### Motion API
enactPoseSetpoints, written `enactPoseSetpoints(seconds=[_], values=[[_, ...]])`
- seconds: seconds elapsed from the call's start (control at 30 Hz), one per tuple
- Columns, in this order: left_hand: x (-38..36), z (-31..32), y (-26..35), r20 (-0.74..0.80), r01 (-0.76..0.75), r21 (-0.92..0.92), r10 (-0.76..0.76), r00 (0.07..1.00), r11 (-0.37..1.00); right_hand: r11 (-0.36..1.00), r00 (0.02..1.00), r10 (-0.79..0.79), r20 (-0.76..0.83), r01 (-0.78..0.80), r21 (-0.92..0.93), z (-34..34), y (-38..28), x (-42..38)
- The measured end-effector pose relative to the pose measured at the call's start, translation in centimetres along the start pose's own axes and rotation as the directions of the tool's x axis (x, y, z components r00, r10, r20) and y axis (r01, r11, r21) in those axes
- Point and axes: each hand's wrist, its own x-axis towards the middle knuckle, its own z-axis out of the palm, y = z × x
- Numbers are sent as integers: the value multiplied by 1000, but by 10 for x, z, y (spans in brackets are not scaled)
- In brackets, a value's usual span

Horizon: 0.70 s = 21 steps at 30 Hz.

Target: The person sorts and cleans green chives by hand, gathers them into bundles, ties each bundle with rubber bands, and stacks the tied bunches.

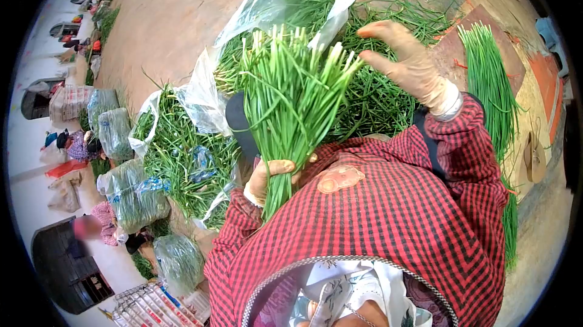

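A large bunch of green stalks [291, 96] with pale cut ends stands upright in front of my chest, the pale ends away from me. My left hand [273, 180], in a pale glove, is wrapped round its lower part. To the right of the pale ends, my right hand [407, 63], gloved too, is raised with thumb and fingers apart and nothing between them. Its thumb tip is close to the outermost stalks. Behind the bunch, an open clear plastic bag [243, 14] holds more loose greens. Beneath my right hand lies a heap of loose stalks [379, 105].
Another open bag of greens [182, 157] is at the left. Long stalks [489, 66] lie on a brown board [446, 54] at the right, near a sandal [534, 157]. Wrapped bundles [136, 193] stand farther left, beside a person [104, 221].
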Motion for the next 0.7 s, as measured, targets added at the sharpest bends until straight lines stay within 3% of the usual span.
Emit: enactPoseSetpoints(seconds=[0.13,0.33,0.43,0.47,0.57,0.6,0.63,0.7], values=[[-3,13,4,-60,-24,129,32,998,991,981,984,-82,158,108,-164,35,-17,5],[6,-6,-12,-78,-72,166,86,993,984,942,939,247,241,-290,167,56,-37,9],[9,-5,-10,-68,-82,263,103,992,961,971,940,209,268,-168,-168,72,-45,2],[9,-4,-11,-64,-91,265,111,992,960,951,894,302,330,-261,-163,69,-45,5],[13,-11,-14,-29,-94,270,105,994,958,914,863,345,368,-398,77,79,-18,1],[15,-12,-14,4,-90,278,92,996,956,843,914,285,288,-383,378,88,-13,-3],[13,-11,-13,6,-91,277,93,996,957,844,914,286,289,-383,376,87,-5,-6],[10,-4,-10,17,-25,99,24,1000,995,625,796,529,294,-600,500,76,4,-6]])
